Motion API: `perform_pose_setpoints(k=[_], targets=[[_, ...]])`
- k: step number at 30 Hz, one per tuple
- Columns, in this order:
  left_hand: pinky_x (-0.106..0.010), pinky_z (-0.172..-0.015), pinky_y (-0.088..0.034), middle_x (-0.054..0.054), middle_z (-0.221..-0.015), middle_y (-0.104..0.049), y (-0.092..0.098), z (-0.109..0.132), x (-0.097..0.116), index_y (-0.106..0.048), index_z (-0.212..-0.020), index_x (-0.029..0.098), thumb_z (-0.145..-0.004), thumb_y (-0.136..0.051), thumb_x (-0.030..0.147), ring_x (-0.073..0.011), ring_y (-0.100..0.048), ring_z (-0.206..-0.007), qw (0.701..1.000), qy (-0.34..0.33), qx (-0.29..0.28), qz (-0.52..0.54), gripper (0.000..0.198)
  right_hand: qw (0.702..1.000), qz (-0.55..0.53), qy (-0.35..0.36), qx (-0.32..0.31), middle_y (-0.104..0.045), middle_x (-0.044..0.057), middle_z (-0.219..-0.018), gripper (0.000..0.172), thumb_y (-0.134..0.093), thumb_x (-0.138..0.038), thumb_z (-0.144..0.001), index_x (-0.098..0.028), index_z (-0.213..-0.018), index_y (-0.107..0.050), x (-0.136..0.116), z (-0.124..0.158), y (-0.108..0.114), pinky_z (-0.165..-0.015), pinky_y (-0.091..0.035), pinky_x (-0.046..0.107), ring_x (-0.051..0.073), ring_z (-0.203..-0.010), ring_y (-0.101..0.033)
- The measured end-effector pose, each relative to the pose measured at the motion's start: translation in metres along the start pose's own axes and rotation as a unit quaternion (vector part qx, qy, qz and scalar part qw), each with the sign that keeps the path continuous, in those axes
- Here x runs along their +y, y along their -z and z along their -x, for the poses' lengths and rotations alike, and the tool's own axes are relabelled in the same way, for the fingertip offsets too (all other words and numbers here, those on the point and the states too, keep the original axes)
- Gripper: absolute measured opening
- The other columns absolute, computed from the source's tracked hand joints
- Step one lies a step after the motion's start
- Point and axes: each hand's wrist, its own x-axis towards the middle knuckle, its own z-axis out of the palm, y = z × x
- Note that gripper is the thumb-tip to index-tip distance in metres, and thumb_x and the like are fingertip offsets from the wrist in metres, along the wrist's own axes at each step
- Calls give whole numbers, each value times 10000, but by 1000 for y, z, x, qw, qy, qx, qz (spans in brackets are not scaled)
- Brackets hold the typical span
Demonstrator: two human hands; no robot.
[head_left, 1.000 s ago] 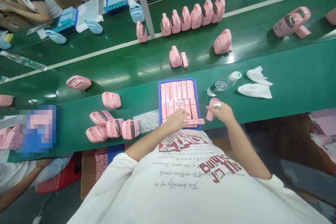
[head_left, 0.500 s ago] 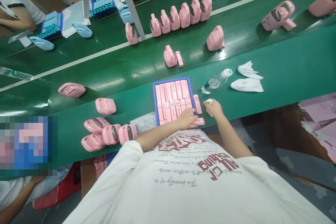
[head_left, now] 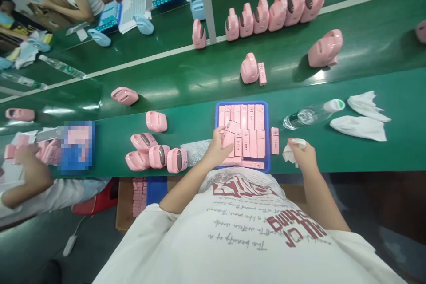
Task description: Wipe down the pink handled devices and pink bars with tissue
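Observation:
My left hand (head_left: 219,147) is at the left side of a blue tray (head_left: 267,142), its thumb and fingers closed around pink rectangular blocks (head_left: 229,138); how many it grips is partly hidden. Rows of similar pink blocks (head_left: 252,144) with small dark markings fill the tray, and one lies crosswise along its front edge. Just outside the tray's right rim lies a single pink block (head_left: 274,141). To the right of that, my right hand (head_left: 305,156) pinches a crumpled white cloth (head_left: 290,153) above the green table.
A water bottle (head_left: 309,114) lies right of the tray, near white gloves (head_left: 361,128). Pink handled cases (head_left: 159,155) cluster at left beside bubble wrap (head_left: 195,151). More pink cases (head_left: 261,15) line the back. A co-worker's arm (head_left: 36,173) is at far left.
My left hand has gone from the tray's front right corner to its left side and now grips blocks. My right hand still holds the cloth, slightly farther from the tray. The view has swung left.

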Motion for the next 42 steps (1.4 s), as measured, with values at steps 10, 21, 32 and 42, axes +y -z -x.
perform_pose_setpoints(k=[10,21,32,42], targets=[[-354,-812,-502,-205,-1010,-672,49,-42,-44,-681,-1041,97,-895,-401,135,-276,-659,-980,832,206,2,-515,319,993,110,-25,-21,-663,68,-754,328,-582,-497,-603,-237,-787,-659,8,8,9,-630,-445,372,256,-698,-591],[-369,-764,-495,-206,-864,-695,63,-102,-37,-699,-795,68,-640,-735,102,-332,-655,-946,861,248,-21,-443,163,992,112,-18,-53,-673,92,-829,353,-590,-456,-618,-191,-839,-664,-7,10,-9,-716,-424,355,241,-769,-584],[-195,-493,-367,-45,-738,-638,96,-25,-29,-624,-905,125,-851,-509,555,-68,-516,-544,986,149,77,23,449,993,-85,-69,-38,-659,103,-859,517,-630,-535,-593,-145,-931,-668,-4,8,-12,-672,-457,342,220,-760,-595],[-255,-606,-474,-32,-787,-660,34,24,39,-600,-1075,157,-558,-811,523,-136,-613,-656,925,-9,5,379,668,965,-236,-74,-88,-657,62,-806,498,-748,-474,-533,-146,-896,-657,-16,18,-15,-630,-499,281,184,-732,-611]])
